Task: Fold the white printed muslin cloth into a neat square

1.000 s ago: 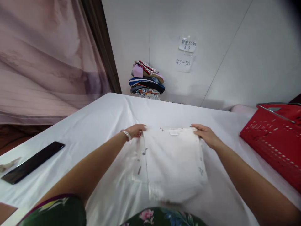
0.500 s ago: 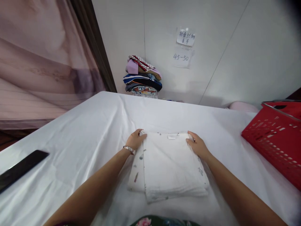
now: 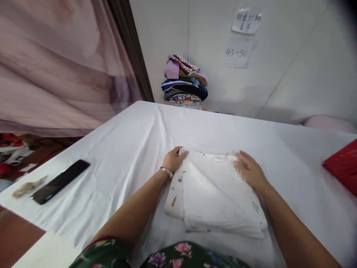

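A folded white garment [image 3: 214, 193] with small flower prints lies on the white-covered table [image 3: 134, 141] in front of me. My left hand [image 3: 173, 160], with a bracelet at the wrist, pinches the garment's far left corner. My right hand [image 3: 250, 172] rests flat on the far right part of the garment with its fingers stretched out. A small white label shows at the garment's far edge between the two hands.
A black phone [image 3: 60, 181] lies near the table's left edge beside a small beige scrap [image 3: 28, 186]. A stack of folded colourful clothes [image 3: 184, 82] stands at the back against the wall. A red basket [image 3: 341, 167] sits at the right edge. A pink curtain [image 3: 55, 67] hangs at the left.
My view has shifted left, so the red basket is now mostly out of frame. My right hand has gone from gripping the garment's corner to lying flat on top of it.
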Available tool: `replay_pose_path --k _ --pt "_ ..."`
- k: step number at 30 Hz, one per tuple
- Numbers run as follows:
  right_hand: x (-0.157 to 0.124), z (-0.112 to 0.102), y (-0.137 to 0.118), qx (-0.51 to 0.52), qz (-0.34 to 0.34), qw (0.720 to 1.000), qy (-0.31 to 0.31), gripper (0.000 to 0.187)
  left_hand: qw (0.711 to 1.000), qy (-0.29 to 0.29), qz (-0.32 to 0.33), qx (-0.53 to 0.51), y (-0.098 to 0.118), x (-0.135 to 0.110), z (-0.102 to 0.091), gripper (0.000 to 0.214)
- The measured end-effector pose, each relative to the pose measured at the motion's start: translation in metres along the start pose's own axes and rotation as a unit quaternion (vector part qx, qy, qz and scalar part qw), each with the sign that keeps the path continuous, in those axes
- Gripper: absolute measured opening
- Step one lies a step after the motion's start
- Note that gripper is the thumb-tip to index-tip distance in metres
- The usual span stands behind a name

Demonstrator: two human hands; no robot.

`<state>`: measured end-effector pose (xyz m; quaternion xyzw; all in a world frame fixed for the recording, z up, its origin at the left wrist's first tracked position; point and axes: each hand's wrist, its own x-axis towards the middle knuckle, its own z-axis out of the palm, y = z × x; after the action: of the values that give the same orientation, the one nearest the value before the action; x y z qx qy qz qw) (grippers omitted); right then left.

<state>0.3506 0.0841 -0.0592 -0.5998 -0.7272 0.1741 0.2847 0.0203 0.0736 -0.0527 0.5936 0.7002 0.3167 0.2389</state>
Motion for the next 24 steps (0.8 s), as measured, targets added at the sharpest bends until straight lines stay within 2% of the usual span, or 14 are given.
replay_pose_path --k 2,3,4,5,7,9,11,13,15,20,24 --pt "-0.011 -0.015 -0.016 0.008 0.001 1.0 0.003 0.042 1.0 -0.008 0.001 -0.012 0.001 0.0 -0.001 0.047" --pt "-0.02 -0.023 -0.028 0.016 -0.009 1.0 -0.02 0.042 1.0 -0.014 -0.001 -0.02 0.001 0.001 -0.002 0.048" --pt "-0.03 -0.029 -0.041 0.027 -0.029 0.997 -0.064 0.042 0.999 -0.02 -0.003 -0.031 0.001 0.001 -0.004 0.048" --pt "-0.042 -0.034 -0.055 0.036 -0.062 0.988 -0.135 0.042 0.999 -0.028 -0.003 -0.044 0.0 0.002 -0.006 0.049" --pt "-0.069 -0.037 -0.079 0.021 -0.164 0.954 -0.252 0.043 0.995 -0.05 -0.001 -0.086 -0.002 0.004 -0.011 0.05" --pt "-0.094 -0.031 -0.095 0.001 -0.271 0.912 -0.309 0.052 0.986 -0.093 -0.016 -0.141 -0.006 0.005 -0.016 0.05" --pt "-0.112 -0.022 -0.1 -0.03 -0.349 0.885 -0.307 0.058 0.968 -0.144 -0.036 -0.201 -0.011 0.006 -0.02 0.051" --pt "-0.122 -0.013 -0.098 -0.067 -0.382 0.879 -0.279 0.061 0.95 -0.183 -0.035 -0.252 -0.017 0.007 -0.021 0.059" --pt "-0.126 -0.006 -0.095 -0.096 -0.393 0.88 -0.25 0.062 0.939 -0.197 -0.024 -0.28 -0.021 0.009 -0.02 0.064" --pt "-0.131 0.004 -0.086 -0.134 -0.412 0.879 -0.201 0.057 0.945 -0.17 -0.024 -0.279 -0.025 0.011 -0.013 0.062" --pt "-0.131 0.012 -0.081 -0.101 -0.423 0.886 -0.159 0.05 0.961 -0.122 -0.006 -0.249 -0.02 0.006 -0.01 0.05"
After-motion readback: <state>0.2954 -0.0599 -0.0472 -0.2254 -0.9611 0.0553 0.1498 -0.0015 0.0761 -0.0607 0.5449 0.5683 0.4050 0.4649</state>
